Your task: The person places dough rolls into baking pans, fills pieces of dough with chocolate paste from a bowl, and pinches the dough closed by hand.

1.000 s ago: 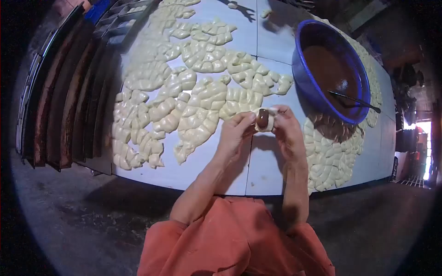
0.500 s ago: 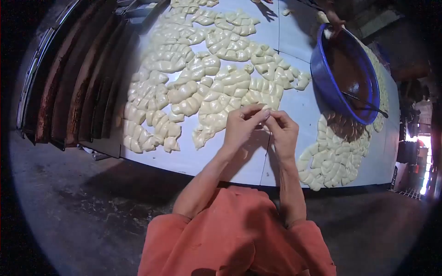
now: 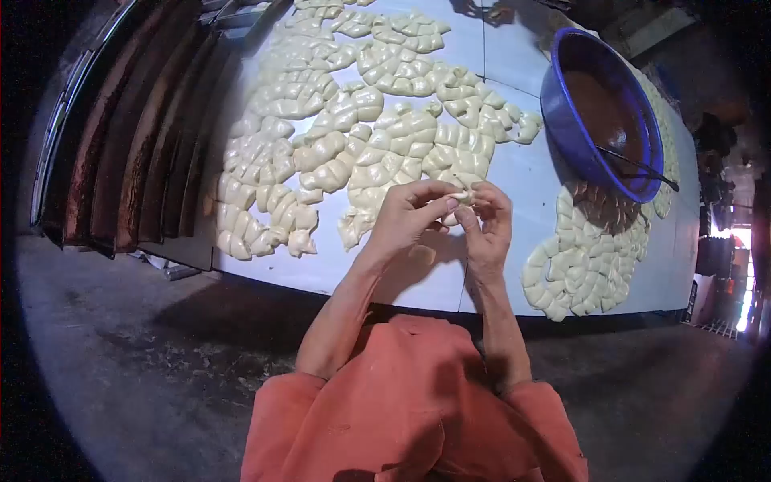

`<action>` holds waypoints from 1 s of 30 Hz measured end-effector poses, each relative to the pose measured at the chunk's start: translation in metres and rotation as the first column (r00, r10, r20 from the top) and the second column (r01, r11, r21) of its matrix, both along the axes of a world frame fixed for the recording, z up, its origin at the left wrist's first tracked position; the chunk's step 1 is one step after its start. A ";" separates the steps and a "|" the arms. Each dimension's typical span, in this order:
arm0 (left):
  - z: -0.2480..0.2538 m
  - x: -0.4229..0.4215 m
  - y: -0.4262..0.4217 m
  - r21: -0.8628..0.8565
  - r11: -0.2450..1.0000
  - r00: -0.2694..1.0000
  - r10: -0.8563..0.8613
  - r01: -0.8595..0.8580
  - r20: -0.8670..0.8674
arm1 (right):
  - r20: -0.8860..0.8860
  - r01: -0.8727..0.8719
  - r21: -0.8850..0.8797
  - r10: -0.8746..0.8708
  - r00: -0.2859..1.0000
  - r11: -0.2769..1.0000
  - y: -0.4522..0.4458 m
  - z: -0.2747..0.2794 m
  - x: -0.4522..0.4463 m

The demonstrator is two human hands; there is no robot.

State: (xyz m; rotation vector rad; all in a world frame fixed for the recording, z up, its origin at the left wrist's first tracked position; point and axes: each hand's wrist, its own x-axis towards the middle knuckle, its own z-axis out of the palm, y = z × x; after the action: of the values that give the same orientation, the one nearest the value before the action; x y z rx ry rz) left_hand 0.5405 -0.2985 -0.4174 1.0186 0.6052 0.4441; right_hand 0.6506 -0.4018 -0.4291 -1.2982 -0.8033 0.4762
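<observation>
A small pale piece of dough (image 3: 459, 198) is pinched between the fingertips of both hands, above the white table (image 3: 514, 233). My left hand (image 3: 414, 210) grips it from the left, thumb and fingers pressed together. My right hand (image 3: 488, 223) holds its other side with thumb and fingers. A flat pale dough piece (image 3: 422, 255) lies on the table just below my left hand. Many pale dough pieces (image 3: 385, 161) lie packed together left of and beyond my hands; another patch of them (image 3: 590, 257) is at the right.
A blue basin (image 3: 554, 108) with brown filling (image 3: 598, 112) stands at the back right, a dark utensil (image 3: 634, 164) resting in it. Another person's hands (image 3: 498, 14) show at the far edge. Dark trays (image 3: 140, 153) stand upright at the left.
The dough in my hands was open around brown filling; now it is closed over and no brown shows. The other person's hand has left the basin. The view has shifted.
</observation>
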 end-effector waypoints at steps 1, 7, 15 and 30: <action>0.000 -0.001 -0.001 0.019 1.000 1.000 -0.009 0.009 -0.005 | -0.095 0.076 0.029 -0.073 0.993 0.997 0.001 0.002 -0.007; 0.000 -0.017 -0.017 0.205 0.979 1.000 0.003 -0.002 -0.006 | 0.368 0.179 -0.012 -0.162 0.916 0.984 -0.003 -0.025 0.001; -0.013 -0.031 -0.009 0.325 0.942 0.971 -0.006 0.086 -0.238 | 0.319 -0.026 -0.305 0.127 0.939 0.952 -0.022 0.004 -0.008; -0.042 -0.051 -0.041 0.835 0.544 0.877 0.358 0.083 -0.321 | 0.274 -0.041 -0.717 0.335 0.902 0.696 -0.022 -0.016 -0.007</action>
State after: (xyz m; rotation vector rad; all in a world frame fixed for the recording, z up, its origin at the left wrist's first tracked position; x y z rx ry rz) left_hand 0.4892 -0.3396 -0.4595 2.0675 0.9459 0.6724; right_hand 0.6434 -0.4241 -0.4448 -2.0798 -1.1616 0.7540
